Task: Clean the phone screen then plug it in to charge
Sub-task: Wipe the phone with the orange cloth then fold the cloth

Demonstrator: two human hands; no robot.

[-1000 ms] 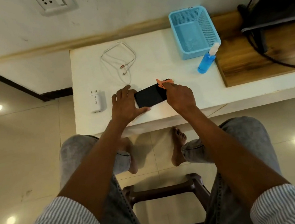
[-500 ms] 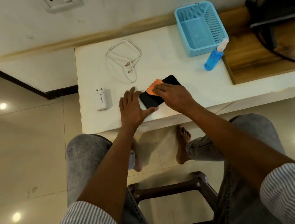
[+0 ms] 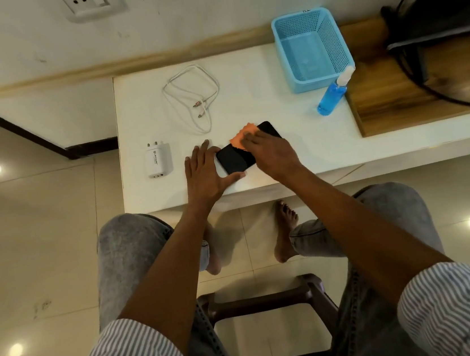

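- desk (image 3: 246,87) — white top, carries everything; landmark below is the phone.
- basket (image 3: 312,50): blue mesh, far right of the phone, at the back edge of the desk.
- cable (image 3: 192,94): white, loosely coiled, behind the phone and a bit left, both plug ends lying inside the loop.
- left hand (image 3: 203,172): flat on the desk at the phone's left end, fingers straight and spread, thumb along the near edge of the phone — bracing it, no grip.
- right hand (image 3: 272,152): lies over the phone's right half, fingers pressing the cloth down on the screen; whether they curl round the cloth, cannot tell.
- phone (image 3: 236,160): black, flat on the desk near its front edge, angled, screen up.
- charger (image 3: 158,159): white wall adapter, left of the phone, pins pointing to the wall, apart from the cable.
- spray bottle (image 3: 331,95): blue liquid, white top, right of the phone, just in front of the basket.
- cloth (image 3: 242,137): orange, on the phone's far edge, partly under the right fingers.
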